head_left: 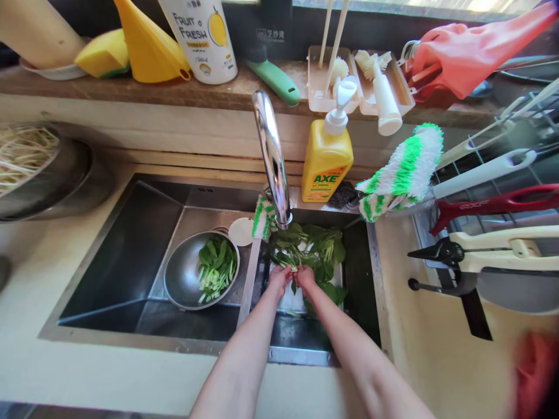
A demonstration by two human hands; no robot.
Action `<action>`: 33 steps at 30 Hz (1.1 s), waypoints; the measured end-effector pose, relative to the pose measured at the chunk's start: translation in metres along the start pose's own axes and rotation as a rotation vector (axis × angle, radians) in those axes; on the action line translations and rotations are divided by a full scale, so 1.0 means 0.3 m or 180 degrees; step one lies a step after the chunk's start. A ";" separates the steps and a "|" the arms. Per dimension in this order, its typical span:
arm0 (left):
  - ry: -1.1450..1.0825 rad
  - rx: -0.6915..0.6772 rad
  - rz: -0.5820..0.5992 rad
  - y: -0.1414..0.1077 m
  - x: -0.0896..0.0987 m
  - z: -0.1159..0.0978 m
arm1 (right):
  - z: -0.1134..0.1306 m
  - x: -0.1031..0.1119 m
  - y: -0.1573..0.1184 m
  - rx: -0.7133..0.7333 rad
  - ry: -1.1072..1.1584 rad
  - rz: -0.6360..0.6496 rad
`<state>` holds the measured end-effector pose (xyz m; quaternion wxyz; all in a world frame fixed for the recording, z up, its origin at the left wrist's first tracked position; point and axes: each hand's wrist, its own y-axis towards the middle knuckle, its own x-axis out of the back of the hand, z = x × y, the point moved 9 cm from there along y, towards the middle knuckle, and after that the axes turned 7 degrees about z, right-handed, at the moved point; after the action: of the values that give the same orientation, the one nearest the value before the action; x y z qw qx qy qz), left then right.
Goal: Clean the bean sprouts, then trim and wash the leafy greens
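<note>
Both hands are low in the right sink basin (367, 302), close together over leafy greens (327, 250) that lie in water. My left hand (280, 278) is closed on the pale stems of some greens. Beside it, my right hand (304, 276) grips the same small bunch, fingers curled in. Parts of the fingers are hidden by the hands and leaves. In the left basin (109, 262), a metal bowl (181, 273) stands tilted with more greens (218, 262) in it, stems toward the front.
A chrome faucet (271, 151) arches over the divider, where a green-striped cloth (263, 218) hangs. Behind stands a yellow soap bottle (327, 160). At right are a dish rack (480, 163), a striped cloth (406, 166) and scissors (498, 247). A pot of sprouts (26, 157) sits left.
</note>
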<state>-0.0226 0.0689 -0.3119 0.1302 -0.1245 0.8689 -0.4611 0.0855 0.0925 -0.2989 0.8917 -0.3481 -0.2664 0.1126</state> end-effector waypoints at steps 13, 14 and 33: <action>0.0146 0.0190 0.0345 -0.079 -0.001 -0.012 | -0.038 0.227 -0.447 -0.0159 0.1086 0.0152; 0.0201 0.0190 0.0350 -0.087 0.004 -0.014 | -0.040 0.232 -0.508 -0.0111 0.1264 0.0245; 0.0643 0.0106 0.0233 -0.150 0.052 -0.012 | -0.493 -0.078 -1.044 -0.0028 -0.0436 0.1545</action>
<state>-0.0340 0.0421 -0.2742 0.0608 -0.0435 0.8737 -0.4806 0.1526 -0.2290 -0.1861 0.8169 -0.3974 -0.2354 0.3456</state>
